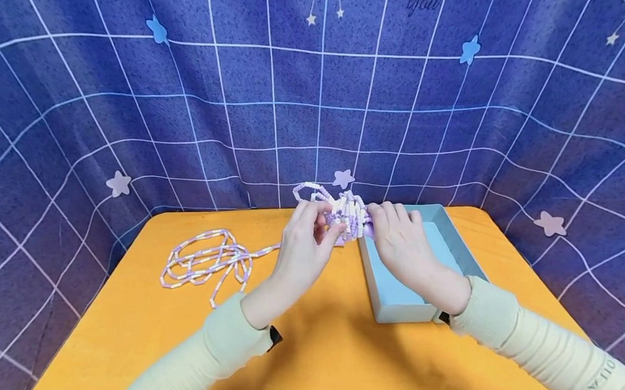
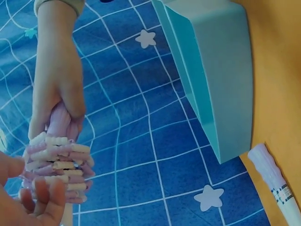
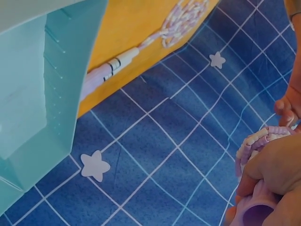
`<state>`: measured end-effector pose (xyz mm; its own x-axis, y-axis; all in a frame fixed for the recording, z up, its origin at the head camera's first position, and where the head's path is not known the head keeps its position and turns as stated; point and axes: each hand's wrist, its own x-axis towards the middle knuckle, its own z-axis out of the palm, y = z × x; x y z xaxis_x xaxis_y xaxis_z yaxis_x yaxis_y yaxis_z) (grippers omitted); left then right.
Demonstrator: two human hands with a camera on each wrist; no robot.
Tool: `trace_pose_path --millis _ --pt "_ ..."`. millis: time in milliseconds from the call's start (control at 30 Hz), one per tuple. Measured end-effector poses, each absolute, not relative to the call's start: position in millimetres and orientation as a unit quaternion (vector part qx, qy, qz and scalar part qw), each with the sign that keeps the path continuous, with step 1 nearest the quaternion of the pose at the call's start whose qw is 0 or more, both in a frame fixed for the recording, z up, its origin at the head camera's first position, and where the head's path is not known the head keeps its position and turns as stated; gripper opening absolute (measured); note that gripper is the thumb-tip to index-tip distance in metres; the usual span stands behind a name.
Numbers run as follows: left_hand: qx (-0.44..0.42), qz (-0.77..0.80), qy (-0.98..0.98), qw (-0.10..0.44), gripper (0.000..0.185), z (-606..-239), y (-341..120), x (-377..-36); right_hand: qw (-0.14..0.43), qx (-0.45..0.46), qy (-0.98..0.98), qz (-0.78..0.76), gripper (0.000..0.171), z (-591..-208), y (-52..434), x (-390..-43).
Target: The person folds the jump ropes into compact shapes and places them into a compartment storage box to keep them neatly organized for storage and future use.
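Observation:
Above the table's far side, a jump rope (image 1: 352, 215) of purple and white beads is wound into a thick bundle. My right hand (image 1: 404, 243) grips its purple handle (image 3: 257, 213), whose hollow end shows in the right wrist view. My left hand (image 1: 301, 236) is at the bundle's other side, thumb and curled fingers on the beads. A loose loop (image 1: 306, 186) sticks up past the left fingers. In the left wrist view the bundle (image 2: 59, 162) hangs just beyond the right hand (image 2: 59, 89).
A second beaded jump rope (image 1: 204, 264) lies in loops on the orange table (image 1: 138, 337) at left. Its purple and white handle (image 3: 113, 69) is mostly hidden from the head view. A light blue tray (image 1: 406, 314) stands under my right hand. A blue curtain (image 1: 297, 124) surrounds the table's back.

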<state>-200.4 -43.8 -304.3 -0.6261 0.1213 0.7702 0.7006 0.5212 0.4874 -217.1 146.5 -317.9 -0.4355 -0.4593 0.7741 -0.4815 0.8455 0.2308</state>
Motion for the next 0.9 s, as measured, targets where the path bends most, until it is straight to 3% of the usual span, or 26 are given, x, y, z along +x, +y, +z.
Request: trace_pose_path --millis 900 --pt "-0.227 -0.265 -0.849 0.397 0.018 -301.3 -44.3 -206.3 0.437 0.288 -0.852 -0.017 0.03 -316.8 145.6 -214.4"
